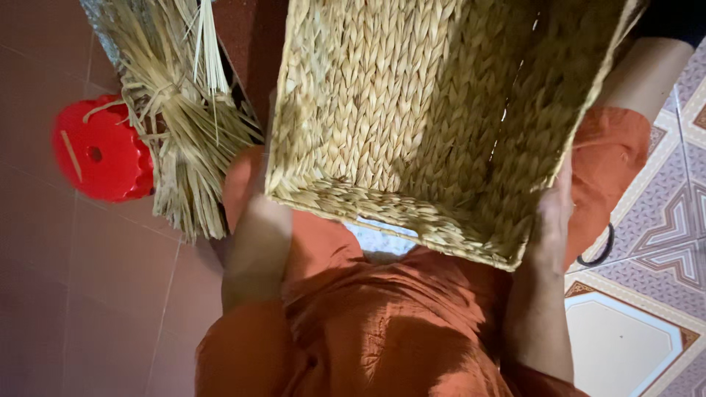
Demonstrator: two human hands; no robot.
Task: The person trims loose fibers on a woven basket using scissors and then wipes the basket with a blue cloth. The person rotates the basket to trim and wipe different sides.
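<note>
Hands grip a big woven basket (412,110) from both sides, holding it up over the person's lap with its open mouth turned toward the camera. The basket is rectangular, plaited from pale dried straw, and its near wall has a slot handle cut through it, where a patch of light cloth shows behind. On the right side the right hand (553,213) lies flat against the outside of the basket's corner, fingers pressed together and running up along the wall; its forearm comes up from the bottom of the view. The left hand (266,158) is almost wholly hidden behind the basket's left wall, so whether its fingers are spread or curled I cannot tell; only the forearm shows, rising to the basket's lower left corner. Below the basket lies the person's orange clothing (368,323), covering lap and knees. To the left, on the dark red tiled floor (73,294), a bundle of loose straw (184,125) stands close beside the basket, and a red plastic stool (99,151) sits just behind the bundle, touching it. Patterned tiles (662,220) cover the floor on the right, where a thin dark ring (599,254) peeps out by the knee.
</note>
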